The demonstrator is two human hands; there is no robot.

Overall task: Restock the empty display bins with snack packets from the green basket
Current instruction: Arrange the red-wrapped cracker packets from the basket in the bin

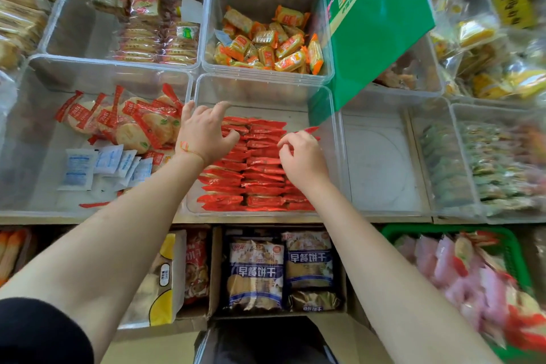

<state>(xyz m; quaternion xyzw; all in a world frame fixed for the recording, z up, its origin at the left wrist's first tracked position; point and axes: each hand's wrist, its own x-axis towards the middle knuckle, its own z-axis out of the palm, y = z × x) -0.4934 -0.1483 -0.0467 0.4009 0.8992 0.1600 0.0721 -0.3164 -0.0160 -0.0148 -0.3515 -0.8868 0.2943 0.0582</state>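
A clear display bin (pixel 266 89) at the centre holds neat rows of red snack packets (pixel 260 174). My left hand (pixel 204 133) hovers over the bin's left rows with fingers spread and relaxed, holding nothing. Over the right rows, my right hand (pixel 301 156) has its fingers curled and pinches a red packet (pixel 311 129) whose tip sticks out past the fingers. The green basket (pixel 508 248) sits low at the right, filled with pink and red packets (pixel 461 272). An empty clear bin (pixel 381 162) stands just right of the centre one.
The left bin (pixel 35 139) holds round crackers in red wrappers and white sachets. Behind are bins of orange packets (pixel 266 41) and biscuit packs. A green sign (pixel 375 18) leans at the upper right. Boxes of bagged biscuits (pixel 280 269) stand below the shelf edge.
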